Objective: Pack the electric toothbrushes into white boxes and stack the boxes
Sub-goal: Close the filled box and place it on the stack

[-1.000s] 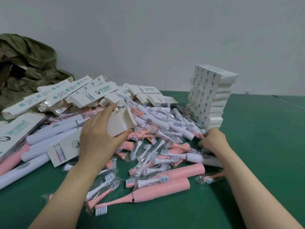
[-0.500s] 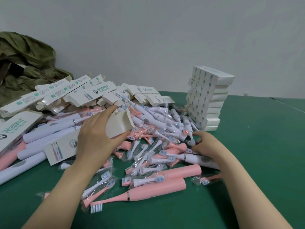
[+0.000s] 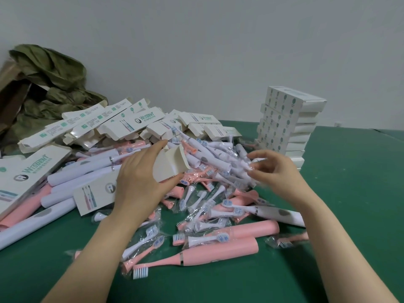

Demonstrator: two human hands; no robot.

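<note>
Fingers [image 3: 153,148] and thumb of the left hand [image 3: 140,182] curl round a white box [image 3: 96,193] at centre frame, gripping it near its open end, where the cream flaps stand splayed. The box lies slanted over the heap of toothbrushes [image 3: 218,252], its printed face up. The right hand [image 3: 275,173], right of centre, hangs above the heap with fingers curled; it is blurred, and I cannot tell whether it pinches anything. Pink and white handles and wrapped brush heads [image 3: 207,238] lie jumbled on the green table [image 3: 349,204]. A stack of closed boxes [image 3: 288,127] stands at the right; empty boxes [image 3: 133,121] sprawl upper left.
</note>
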